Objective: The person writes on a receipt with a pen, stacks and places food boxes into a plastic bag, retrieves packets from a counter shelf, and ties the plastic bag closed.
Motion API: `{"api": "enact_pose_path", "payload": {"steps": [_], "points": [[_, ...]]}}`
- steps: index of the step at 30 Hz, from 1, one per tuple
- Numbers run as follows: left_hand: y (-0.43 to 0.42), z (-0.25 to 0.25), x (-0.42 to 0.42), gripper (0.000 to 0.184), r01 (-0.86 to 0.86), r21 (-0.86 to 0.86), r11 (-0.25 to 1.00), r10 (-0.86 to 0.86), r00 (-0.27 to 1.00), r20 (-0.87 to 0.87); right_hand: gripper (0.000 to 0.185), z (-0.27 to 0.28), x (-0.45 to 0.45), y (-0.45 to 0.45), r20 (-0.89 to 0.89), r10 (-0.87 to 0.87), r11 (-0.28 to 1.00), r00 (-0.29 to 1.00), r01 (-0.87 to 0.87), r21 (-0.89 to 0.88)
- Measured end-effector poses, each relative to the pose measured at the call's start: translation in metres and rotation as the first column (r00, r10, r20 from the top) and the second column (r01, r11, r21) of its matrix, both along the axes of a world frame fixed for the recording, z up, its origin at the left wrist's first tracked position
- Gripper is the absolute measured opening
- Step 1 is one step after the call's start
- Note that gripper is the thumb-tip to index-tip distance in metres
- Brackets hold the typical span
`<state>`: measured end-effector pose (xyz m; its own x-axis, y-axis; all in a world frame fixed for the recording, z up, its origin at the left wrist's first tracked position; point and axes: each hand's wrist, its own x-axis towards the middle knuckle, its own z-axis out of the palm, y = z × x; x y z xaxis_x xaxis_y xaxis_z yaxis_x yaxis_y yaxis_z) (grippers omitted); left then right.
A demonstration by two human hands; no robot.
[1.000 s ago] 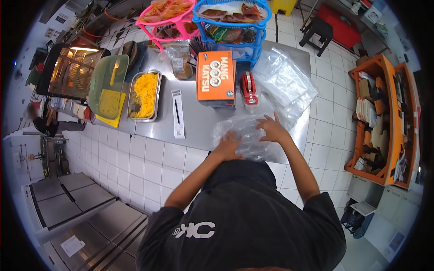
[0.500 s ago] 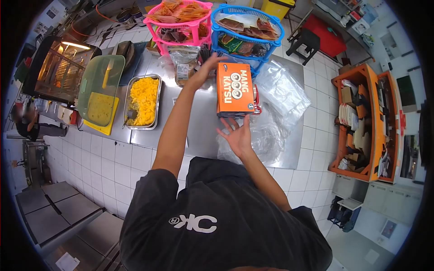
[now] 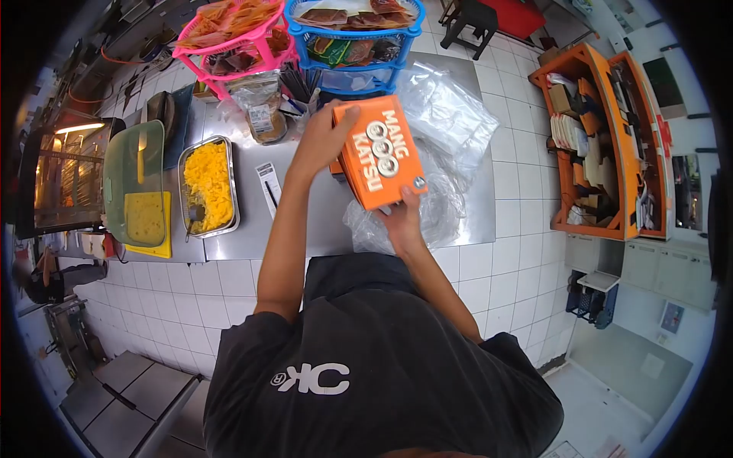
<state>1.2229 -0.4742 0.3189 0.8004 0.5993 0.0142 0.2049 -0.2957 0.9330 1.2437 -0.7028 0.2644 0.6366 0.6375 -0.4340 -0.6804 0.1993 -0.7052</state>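
Between my hands is an orange box [image 3: 382, 153] with "MANG KATSU" lettering, tilted over the steel table [image 3: 263, 233]. My left hand [image 3: 324, 137] grips its upper left corner, with the thumb on the top face. At its near right edge, my right hand [image 3: 402, 217] holds it from below, the thumb against the side. Crumpled clear plastic [image 3: 443, 206] lies under and beside the box, and flat clear bags [image 3: 450, 114] lie beyond it to the right. A paper slip with a dark pen [image 3: 269, 187] rests left of my left forearm.
A metal tray of yellow food [image 3: 208, 183] stands on the left, beside a green lid [image 3: 134, 172] and a yellow board [image 3: 164, 248]. Pink [image 3: 282, 57] and blue [image 3: 351, 34] basket racks stand at the back. Another person [image 3: 50, 282] is at far left. An orange shelf [image 3: 584, 145] stands right.
My hands moved from the plastic to the box and took hold of it. The box is now tilted and turned. The view has shifted.
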Motion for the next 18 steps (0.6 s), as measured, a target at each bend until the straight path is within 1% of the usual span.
{"api": "enact_pose_path", "payload": {"steps": [1,3,5,7,8,9,10,11,12,13,14,15,17,18], "points": [[-0.016,0.009,-0.004,0.047,0.003,0.003,1.0,-0.003,1.0,-0.004,0.084,-0.003,0.003,-0.016,0.056,0.022,1.0,0.998,-0.023,0.013],[-0.054,0.024,-0.012,0.043,0.006,0.025,1.0,-0.007,0.998,0.065,0.089,-0.002,0.008,-0.056,0.084,0.035,0.998,0.996,-0.039,0.054],[-0.098,0.019,-0.018,0.04,-0.019,0.167,0.986,0.019,1.0,0.003,0.093,-0.005,0.013,-0.104,0.051,0.029,0.998,0.998,-0.032,0.06],[-0.136,-0.002,-0.019,0.039,0.073,0.14,0.987,-0.075,0.997,0.008,0.093,-0.011,0.02,-0.148,0.06,0.034,0.999,0.998,-0.036,0.04],[-0.154,-0.028,-0.015,0.038,0.102,0.051,0.993,-0.103,0.994,0.025,0.093,-0.018,0.023,-0.169,0.055,0.035,0.998,0.998,-0.037,0.043],[-0.168,-0.057,-0.01,0.037,0.131,-0.036,0.991,-0.129,0.991,0.046,0.092,-0.028,0.025,-0.189,0.046,0.019,0.999,0.999,-0.018,-0.029],[-0.179,-0.079,-0.006,0.037,0.133,-0.031,0.991,-0.131,0.99,0.043,0.092,-0.04,0.027,-0.199,0.039,0.0,0.995,0.999,0.004,-0.099],[-0.187,-0.099,0.0,0.036,0.138,-0.164,0.977,-0.135,0.99,0.025,0.092,-0.052,0.03,-0.202,0.04,-0.006,0.996,0.999,0.01,-0.092],[-0.192,-0.117,0.003,0.036,0.139,-0.295,0.945,-0.143,0.99,0.007,0.089,-0.063,0.032,-0.204,0.029,-0.037,0.991,0.999,0.041,-0.126],[-0.194,-0.137,0.005,0.036,0.144,-0.294,0.945,-0.15,0.989,0.003,0.087,-0.072,0.032,-0.207,0.015,-0.068,0.984,0.998,0.069,-0.162],[-0.191,-0.156,0.009,0.034,0.092,-0.401,0.912,-0.106,0.994,-0.012,0.083,-0.08,0.036,-0.203,0.01,-0.049,0.981,0.999,0.05,-0.189],[-0.185,-0.165,0.014,0.033,0.038,-0.5,0.865,-0.062,0.998,-0.03,0.081,-0.097,0.039,-0.197,0.003,-0.057,0.975,0.998,0.056,-0.217],[-0.168,-0.164,0.02,0.03,0.019,-0.461,0.887,-0.048,0.998,-0.052,0.078,-0.106,0.045,-0.173,0.017,-0.057,0.981,0.998,0.059,-0.186],[-0.162,-0.171,0.023,0.029,-0.033,-0.455,0.89,0.008,0.998,-0.056,0.078,-0.112,0.048,-0.162,0.015,-0.066,0.981,0.998,0.068,-0.184]]}}
